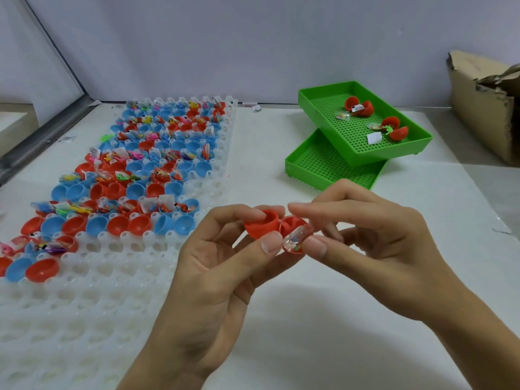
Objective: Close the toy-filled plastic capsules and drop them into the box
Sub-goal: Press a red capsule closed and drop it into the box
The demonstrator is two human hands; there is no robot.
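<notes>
I hold one open red capsule [264,225] above the table in the middle of the view. My left hand [213,266] pinches its empty half between thumb and fingers. My right hand [374,243] pinches the other half, which holds a small toy in a clear packet [295,237]. The two halves are hinged together and gape apart. A white holder tray [112,291] at the left carries several open red and blue capsules [146,175], many with toys inside. The cardboard box [484,102] stands at the far right edge.
Two green perforated trays [332,167] are stacked askew at the back right; the upper one [318,108] holds two open red capsules and loose toy packets. A grey wall runs behind the white table [323,319]. A metal rail borders the left side.
</notes>
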